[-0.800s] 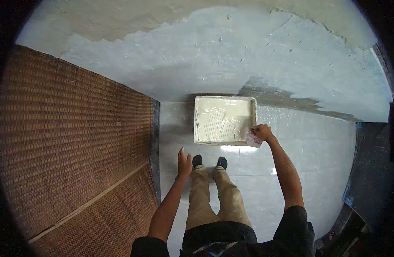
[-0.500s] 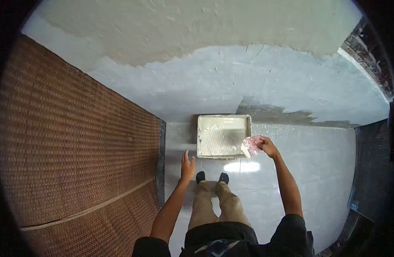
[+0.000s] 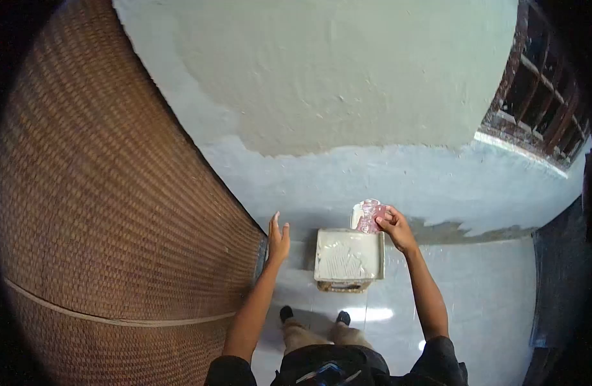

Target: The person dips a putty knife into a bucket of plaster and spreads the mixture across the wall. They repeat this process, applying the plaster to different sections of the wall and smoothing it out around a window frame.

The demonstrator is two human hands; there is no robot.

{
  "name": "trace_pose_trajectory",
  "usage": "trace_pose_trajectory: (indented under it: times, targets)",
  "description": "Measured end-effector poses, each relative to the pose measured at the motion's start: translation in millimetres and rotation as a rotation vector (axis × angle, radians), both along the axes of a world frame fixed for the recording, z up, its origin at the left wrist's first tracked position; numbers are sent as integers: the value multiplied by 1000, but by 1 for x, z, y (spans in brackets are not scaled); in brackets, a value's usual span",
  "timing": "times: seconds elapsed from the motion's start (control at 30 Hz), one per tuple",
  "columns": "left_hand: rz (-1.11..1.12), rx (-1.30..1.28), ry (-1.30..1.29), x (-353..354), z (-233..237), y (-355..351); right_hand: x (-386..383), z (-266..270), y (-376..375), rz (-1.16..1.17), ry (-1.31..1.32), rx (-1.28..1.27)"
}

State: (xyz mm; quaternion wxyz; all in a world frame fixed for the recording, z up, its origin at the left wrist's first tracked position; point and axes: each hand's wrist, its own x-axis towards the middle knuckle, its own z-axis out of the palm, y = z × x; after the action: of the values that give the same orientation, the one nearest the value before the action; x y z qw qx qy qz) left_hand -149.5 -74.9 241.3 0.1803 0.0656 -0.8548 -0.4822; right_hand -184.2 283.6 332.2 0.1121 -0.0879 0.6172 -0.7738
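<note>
My right hand (image 3: 397,229) grips a reddish flat scraper (image 3: 370,217) with white paste along its far edge and left side. The scraper is held in front of the wall, just beyond the far right corner of a paint tray (image 3: 350,256). White paste lies in the tray, with ridged lines showing through it. My left hand (image 3: 280,239) hangs in the air left of the tray, fingers stretched and thumb apart, holding nothing. Ahead stands the wall (image 3: 347,77), coated greenish-beige above and pale grey-white lower down.
A woven mat panel (image 3: 128,193) lines the left side. At upper right is a barred window (image 3: 540,77) with a pale sill. The tray rests on a low support (image 3: 343,286) above the shiny tiled floor (image 3: 463,296), near my feet.
My right hand has lifted the scraper from the tray's right edge up towards the wall. The view has tilted upward, showing more wall and window. My left hand stays open.
</note>
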Motion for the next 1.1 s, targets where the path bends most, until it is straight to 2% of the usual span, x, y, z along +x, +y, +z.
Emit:
trace_pose_trajectory:
  times: [0.27,0.47,0.67,0.83,0.97,1.03,1.1]
  targets:
    - [17,-1,220,-49,96,-111,-19,89,-119,-38,118,-57]
    - [-2,-9,358,-82,165,-185,-30,103,-217,-119,99,-171]
    - [-87,-187,604,-116,244,-212,-40,118,-305,-235,143,-288]
    - [-84,-239,671,-131,291,-215,-55,135,-348,-290,191,-316]
    - [-88,-323,803,-150,316,-220,-67,131,-370,-480,311,-212]
    - [-83,-365,828,-157,328,-223,-63,142,-377,-592,460,2]
    - [-80,-402,852,-168,336,-228,-74,136,-388,-671,533,27]
